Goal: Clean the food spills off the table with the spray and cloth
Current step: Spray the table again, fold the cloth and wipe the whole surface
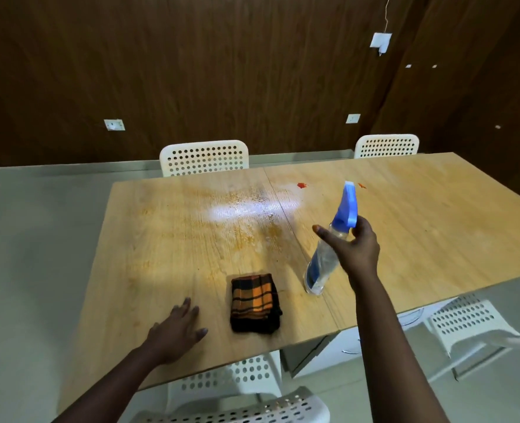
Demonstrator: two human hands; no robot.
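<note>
A clear spray bottle [321, 261] with a blue trigger head stands leaning on the wooden table [167, 264], right of centre. My right hand [357, 250] holds it at the neck, thumb stretched across the front and fingers behind the blue head. A folded orange-and-black checked cloth [254, 302] lies near the front edge, left of the bottle. My left hand [176, 331] rests flat on the table left of the cloth, apart from it. Two red food spots [302, 185] lie near the far edge. An orange smear with wet droplets [261, 227] spreads over the middle.
White perforated chairs stand at the far side [203, 158], at the near side [252, 407] and at the right [463, 319]. A dark wood-panelled wall [222, 71] rises behind. Pale floor [33, 239] lies to the left of the table.
</note>
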